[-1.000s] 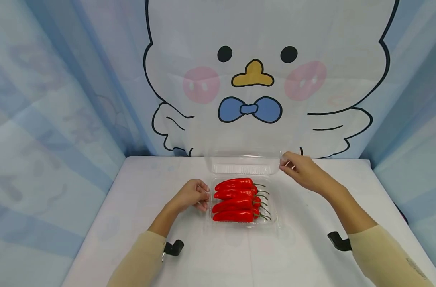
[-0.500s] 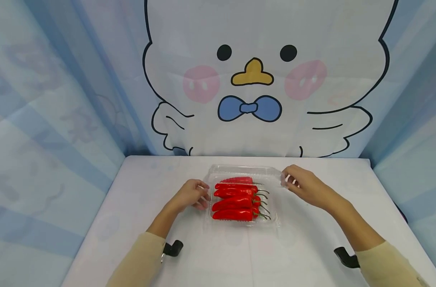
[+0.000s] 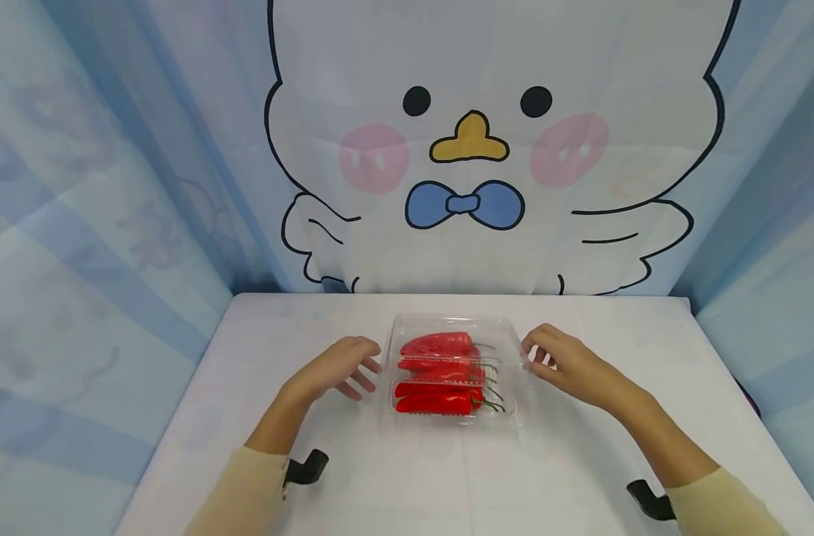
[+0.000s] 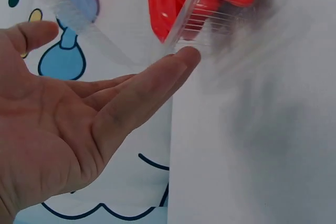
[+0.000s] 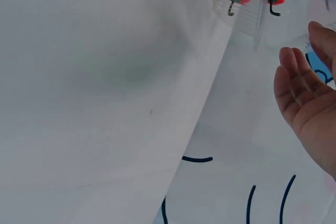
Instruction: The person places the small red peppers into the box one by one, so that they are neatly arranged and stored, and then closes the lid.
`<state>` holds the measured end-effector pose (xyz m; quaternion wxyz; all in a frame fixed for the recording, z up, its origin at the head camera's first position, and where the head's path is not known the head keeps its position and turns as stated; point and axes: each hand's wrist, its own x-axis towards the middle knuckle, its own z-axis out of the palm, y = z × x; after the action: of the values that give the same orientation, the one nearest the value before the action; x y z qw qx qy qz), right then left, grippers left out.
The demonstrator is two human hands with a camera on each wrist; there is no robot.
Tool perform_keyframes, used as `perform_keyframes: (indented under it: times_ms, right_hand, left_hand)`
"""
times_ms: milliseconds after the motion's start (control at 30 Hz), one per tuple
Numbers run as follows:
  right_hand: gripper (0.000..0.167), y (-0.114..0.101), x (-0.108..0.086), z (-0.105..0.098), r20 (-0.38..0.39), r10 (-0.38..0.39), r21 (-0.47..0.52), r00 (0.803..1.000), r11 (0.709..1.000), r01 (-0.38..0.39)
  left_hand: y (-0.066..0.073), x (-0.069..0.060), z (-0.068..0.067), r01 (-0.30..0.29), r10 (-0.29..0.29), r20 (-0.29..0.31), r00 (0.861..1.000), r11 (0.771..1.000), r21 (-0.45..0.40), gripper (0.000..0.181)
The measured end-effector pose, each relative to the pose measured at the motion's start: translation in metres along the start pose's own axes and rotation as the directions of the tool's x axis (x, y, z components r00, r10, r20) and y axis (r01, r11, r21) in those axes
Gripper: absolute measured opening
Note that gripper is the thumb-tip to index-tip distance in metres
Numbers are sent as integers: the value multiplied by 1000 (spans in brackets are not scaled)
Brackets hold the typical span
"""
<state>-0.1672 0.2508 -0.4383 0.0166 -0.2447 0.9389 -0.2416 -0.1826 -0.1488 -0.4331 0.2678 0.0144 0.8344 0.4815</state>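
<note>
Several red chili peppers (image 3: 437, 403) with green stems lie side by side in a clear plastic clamshell box (image 3: 510, 411) on the table. Its hinged clear lid (image 3: 455, 323) slants over them, apart from the front rim. At the lid's right edge, my right hand (image 3: 568, 366) pinches the plastic between thumb and fingers; the right wrist view shows the fingers (image 5: 294, 85) beside that edge. My left hand (image 3: 336, 366) is just left of the box, holding nothing. In the left wrist view its fingers (image 4: 142, 93) are extended near the box's ribbed side wall (image 4: 215, 17).
A white cloth covers the table (image 3: 353, 476). Behind its far edge hangs a curtain (image 3: 467, 260) printed with a cartoon bird, and blue curtains (image 3: 99, 246) stand at both sides. A black bracket (image 3: 308, 467) juts from the left sleeve, with another on the right.
The lid has swung from upright at the back forward and down over the peppers, with my right hand moving toward me. My left hand has drawn slightly left, its fingers spreading.
</note>
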Motion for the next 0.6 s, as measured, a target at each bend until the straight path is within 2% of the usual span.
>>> perform_keyframes:
  times_ms: [133,300,600]
  right_hand:
    - [25,1,-4,6,7,-5,-12,1000,1000,5]
    - [27,6,-5,11,14,-6,-3,1000,1000,6]
    - [36,17,-8,16,45,28,41,999,999,-30]
  left_hand:
    - [0,-6,-1,15,-21,87,996,998,66,54]
    - [-9,-6,2,8,-27,190,981,995,100,52]
    - [-18,-2,11,28,-40,250,967,998,51,34]
